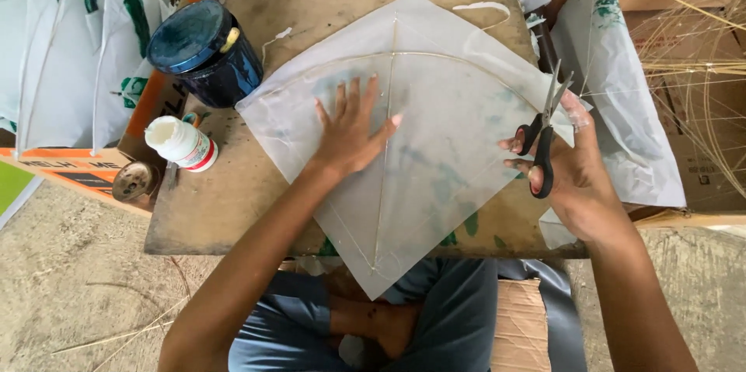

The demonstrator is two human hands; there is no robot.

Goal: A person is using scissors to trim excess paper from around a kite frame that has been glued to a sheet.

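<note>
- My left hand [350,135] lies flat on the kite [404,139], fingers spread wide. It grips nothing; it just presses the thin white paper down, right beside the straight middle stick [386,178].
- My right hand [571,162] has its grip closed around the black handles of the scissors [544,139]. The blades point up and away from me and sit a little apart, right at the kite's right corner.
- The kite lies on the brown worktop [225,201], turned like a diamond. Its bottom tip hangs over the near edge, above my lap. A bent stick [435,57] curves across its upper half.
- I think the step in hand is trimming the paper at the right corner, where the bent stick ends.
- The next move, I guess, needs my left hand to keep the paper flat and tight, and the blades to close slowly, near the stick but not on it.
- Farther out to the left stand a dark blue jar [206,50] and a small white bottle [183,143].
- Another paper sheet [622,108] lies to the right, past the scissors, with a bundle of thin sticks [699,69] beyond it.
</note>
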